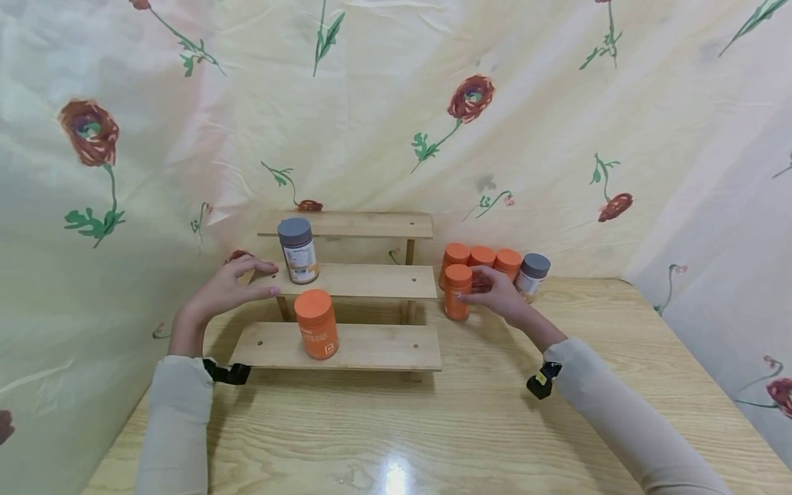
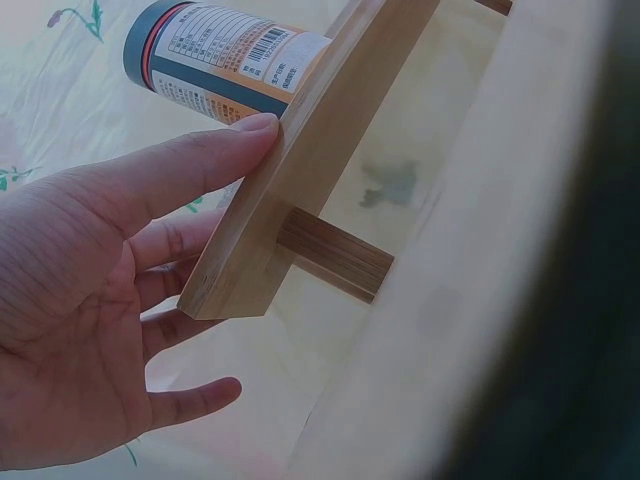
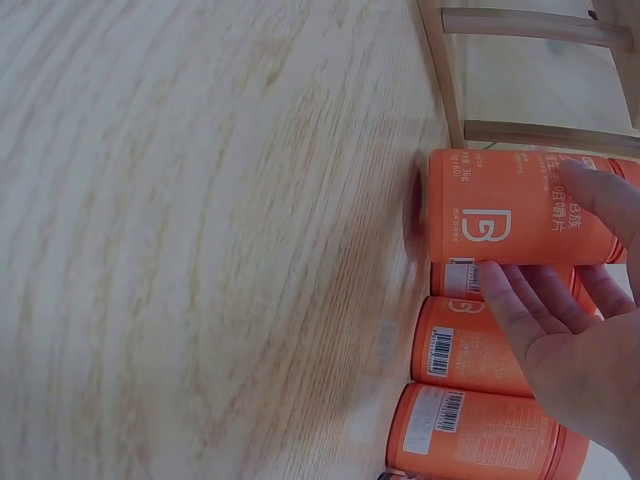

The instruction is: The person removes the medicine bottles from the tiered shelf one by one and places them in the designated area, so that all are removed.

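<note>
One orange tablet jar (image 1: pixel 456 306), right of centre in the head view, is pinched between thumb and fingers of the right hand (image 1: pixel 497 294); the left hand (image 1: pixel 229 289) is loosely spread at the middle tier (image 1: pixel 371 280), apparently gripping nothing. Light, stiff, slightly slippery plastic is suggested; the body is best gripped below the lid (image 1: pixel 458 274). Beyond, similar jars (image 1: pixel 482 256) are clustered on the bench (image 1: pixel 309 430).
</note>
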The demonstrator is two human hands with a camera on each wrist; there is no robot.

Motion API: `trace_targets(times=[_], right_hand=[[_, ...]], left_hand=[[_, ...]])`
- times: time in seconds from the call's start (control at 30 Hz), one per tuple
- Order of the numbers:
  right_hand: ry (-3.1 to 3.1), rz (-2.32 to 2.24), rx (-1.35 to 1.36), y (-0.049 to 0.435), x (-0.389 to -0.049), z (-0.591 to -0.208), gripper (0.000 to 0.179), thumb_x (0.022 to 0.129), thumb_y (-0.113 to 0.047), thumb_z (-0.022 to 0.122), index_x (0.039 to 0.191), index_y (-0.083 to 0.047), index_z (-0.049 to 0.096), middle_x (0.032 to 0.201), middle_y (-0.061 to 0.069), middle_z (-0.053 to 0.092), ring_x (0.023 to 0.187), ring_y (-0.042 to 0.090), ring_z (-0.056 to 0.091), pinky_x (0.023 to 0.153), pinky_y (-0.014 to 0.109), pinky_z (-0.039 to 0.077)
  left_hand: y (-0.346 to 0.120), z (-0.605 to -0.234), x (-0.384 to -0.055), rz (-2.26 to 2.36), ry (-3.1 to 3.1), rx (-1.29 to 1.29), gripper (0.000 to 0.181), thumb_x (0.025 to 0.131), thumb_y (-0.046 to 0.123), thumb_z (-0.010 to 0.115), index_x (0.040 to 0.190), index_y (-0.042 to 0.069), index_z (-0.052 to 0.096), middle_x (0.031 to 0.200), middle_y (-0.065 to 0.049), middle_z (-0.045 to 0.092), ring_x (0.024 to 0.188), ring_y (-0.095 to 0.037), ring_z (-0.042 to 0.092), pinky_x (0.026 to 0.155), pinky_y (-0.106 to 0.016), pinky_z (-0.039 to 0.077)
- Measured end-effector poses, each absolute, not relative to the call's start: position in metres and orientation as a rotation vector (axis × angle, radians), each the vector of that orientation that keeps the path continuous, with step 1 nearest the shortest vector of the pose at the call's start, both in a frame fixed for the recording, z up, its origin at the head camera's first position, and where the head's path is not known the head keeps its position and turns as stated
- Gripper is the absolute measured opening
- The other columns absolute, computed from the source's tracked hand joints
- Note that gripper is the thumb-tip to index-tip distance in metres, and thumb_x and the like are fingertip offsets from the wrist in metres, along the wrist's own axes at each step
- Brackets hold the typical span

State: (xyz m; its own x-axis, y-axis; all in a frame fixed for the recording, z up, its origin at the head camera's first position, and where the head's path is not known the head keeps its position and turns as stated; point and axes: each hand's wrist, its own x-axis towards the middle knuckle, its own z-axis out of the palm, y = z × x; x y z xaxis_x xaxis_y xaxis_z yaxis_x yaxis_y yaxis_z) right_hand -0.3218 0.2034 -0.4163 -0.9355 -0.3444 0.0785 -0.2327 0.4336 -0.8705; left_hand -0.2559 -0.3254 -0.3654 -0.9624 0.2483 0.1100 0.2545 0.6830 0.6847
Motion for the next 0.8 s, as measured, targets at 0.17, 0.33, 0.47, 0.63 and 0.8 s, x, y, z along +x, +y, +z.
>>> trace_targets(times=[0.17, 0.33, 0.47, 0.63, 0.8], right_hand=[[2.559, -1.516, -0.515, 0.2023, -0.3215, -0.4167, 0.059, 0.086, -0.013, 0.083, 0.138, -0.005, 0.057, 0.130, 0.018, 0.062, 0.115, 0.031, 0.060, 0.086, 0.022, 0.055], [2.571, -1.504, -0.504, 0.2012, -0.3214, -0.4164, 0.060, 0.085, -0.013, 0.083, 0.138, -0.005, 0.057, 0.131, 0.018, 0.063, 0.116, 0.031, 0.060, 0.085, 0.023, 0.056], [2.567, -1.524, -0.510, 0.2008, -0.3219, -0.4174, 0.060, 0.086, -0.012, 0.083, 0.139, -0.005, 0.056, 0.131, 0.018, 0.062, 0.114, 0.028, 0.060, 0.085, 0.022, 0.056], [2.551, -1.536, -0.502, 0.2004, -0.3231, -0.4179, 0.061, 0.088, -0.011, 0.081, 0.141, -0.002, 0.052, 0.135, 0.021, 0.060, 0.119, 0.031, 0.060, 0.089, 0.020, 0.055], [2.533, -1.538, -0.462, 0.1996, -0.3226, -0.4175, 0.063, 0.089, -0.011, 0.079, 0.143, -0.001, 0.049, 0.140, 0.023, 0.058, 0.126, 0.036, 0.058, 0.096, 0.025, 0.056]], left_hand=[[-0.3256, -0.3663, -0.2546, -1.183, -2.878, -0.418, 0.055, 0.091, 0.039, 0.078, 0.134, 0.007, 0.065, 0.140, -0.016, 0.056, 0.131, -0.036, 0.049, 0.111, -0.064, 0.038], [-0.3251, -0.3657, -0.2542, -1.193, -2.877, -0.420, 0.056, 0.091, 0.038, 0.078, 0.134, 0.006, 0.064, 0.141, -0.017, 0.055, 0.134, -0.037, 0.046, 0.113, -0.065, 0.035], [-0.3249, -0.3653, -0.2548, -1.192, -2.875, -0.421, 0.055, 0.091, 0.037, 0.078, 0.134, 0.006, 0.064, 0.141, -0.018, 0.056, 0.134, -0.037, 0.046, 0.113, -0.064, 0.035], [-0.3246, -0.3650, -0.2555, -1.193, -2.879, -0.419, 0.056, 0.091, 0.037, 0.078, 0.134, 0.006, 0.064, 0.142, -0.018, 0.055, 0.135, -0.038, 0.046, 0.114, -0.066, 0.034], [-0.3244, -0.3648, -0.2557, -1.204, -2.883, -0.404, 0.056, 0.091, 0.037, 0.078, 0.135, 0.006, 0.063, 0.143, -0.018, 0.055, 0.136, -0.038, 0.045, 0.115, -0.066, 0.033]])
